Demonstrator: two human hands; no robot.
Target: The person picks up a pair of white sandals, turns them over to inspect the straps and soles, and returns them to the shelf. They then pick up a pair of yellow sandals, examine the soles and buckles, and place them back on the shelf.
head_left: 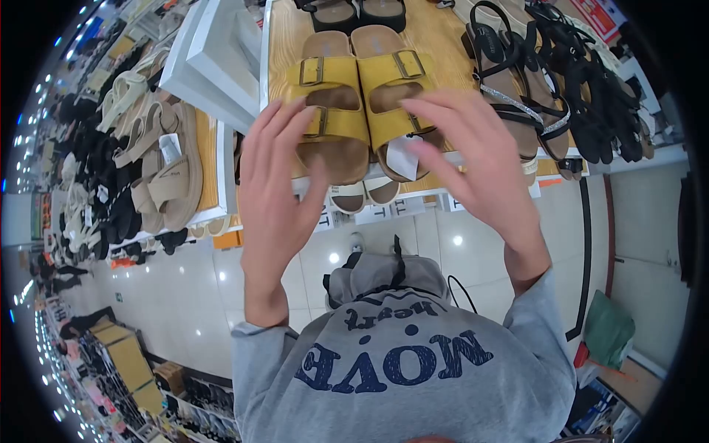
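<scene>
Both hands are squaring up a pair of yellow two-strap sandals (362, 103) at the front edge of the wooden display shelf (436, 33). The left hand (277, 184) and right hand (473, 159) are open, fingers spread over the sandals' near ends. The sandals lie side by side, long axes running front to back. The next move likely calls for a light, even nudge.

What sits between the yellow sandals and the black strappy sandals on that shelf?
In the head view, bare wooden shelf lies between the yellow sandals and the black sandals.
</scene>
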